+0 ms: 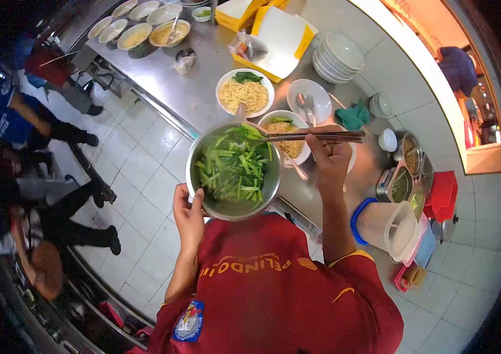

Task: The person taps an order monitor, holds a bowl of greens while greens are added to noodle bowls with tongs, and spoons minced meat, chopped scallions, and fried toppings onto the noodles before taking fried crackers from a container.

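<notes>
My left hand (189,207) grips the rim of a metal bowl (190,168), thumb on the near left edge. Chopped green leafy vegetables (232,165) fill much of it. In my right hand (328,159) is a pair of chopsticks (315,136), held level, their tips over the bowl's upper right side. Just beyond the bowl, a white bowl of noodles with greens (286,147) sits partly hidden behind the chopsticks. Farther back stands another noodle bowl (244,94) with a dark green leaf. A white plate (310,100) carries spoons (304,105).
Several bowls (135,36) line the counter's far left. Yellow-edged boxes (274,44), stacked white bowls (338,58) and a green cloth (353,116) lie toward the back. A plastic container (383,227) and a red bin (441,196) stand at right. Other people (55,118) are at left.
</notes>
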Demonstrator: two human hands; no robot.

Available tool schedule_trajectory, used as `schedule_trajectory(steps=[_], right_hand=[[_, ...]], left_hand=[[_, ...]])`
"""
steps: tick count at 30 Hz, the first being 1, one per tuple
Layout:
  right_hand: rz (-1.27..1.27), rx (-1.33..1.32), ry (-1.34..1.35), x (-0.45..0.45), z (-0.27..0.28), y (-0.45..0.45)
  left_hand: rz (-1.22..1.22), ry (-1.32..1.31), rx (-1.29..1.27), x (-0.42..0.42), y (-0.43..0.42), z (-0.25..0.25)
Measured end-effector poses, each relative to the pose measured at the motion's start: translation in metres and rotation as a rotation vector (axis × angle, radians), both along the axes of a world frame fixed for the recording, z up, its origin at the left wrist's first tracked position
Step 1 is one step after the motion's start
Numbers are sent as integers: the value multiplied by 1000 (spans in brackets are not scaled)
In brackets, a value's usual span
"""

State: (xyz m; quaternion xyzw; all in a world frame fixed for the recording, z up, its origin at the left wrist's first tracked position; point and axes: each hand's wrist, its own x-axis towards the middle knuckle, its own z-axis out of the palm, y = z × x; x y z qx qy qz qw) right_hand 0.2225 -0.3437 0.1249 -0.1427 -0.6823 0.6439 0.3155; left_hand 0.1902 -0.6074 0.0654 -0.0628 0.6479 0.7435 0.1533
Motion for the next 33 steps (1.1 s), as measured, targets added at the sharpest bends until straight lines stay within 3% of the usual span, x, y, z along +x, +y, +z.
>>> schedule_trajectory(steps=[4, 7, 9, 13, 15, 22, 33], right_hand=[[-49, -32, 55, 21, 27, 19], [-99, 157, -2, 53, 47, 63], [-96, 144, 16, 66, 53, 85], [-116, 416, -157, 81, 49, 132], [-180, 734, -350, 78, 31, 154], [41, 699, -348, 32, -50, 181], [-6, 590, -308, 37, -49, 167]], left_hand=[[35, -2, -63, -2, -1, 6], [44, 13, -12, -3, 2, 2], [59, 4, -40, -3, -1, 0], [38, 16, -14, -4, -5, -3], [41, 33, -34, -4, -4, -4], [55, 23, -74, 0, 4, 6], [114, -6, -78, 8, 3, -3]])
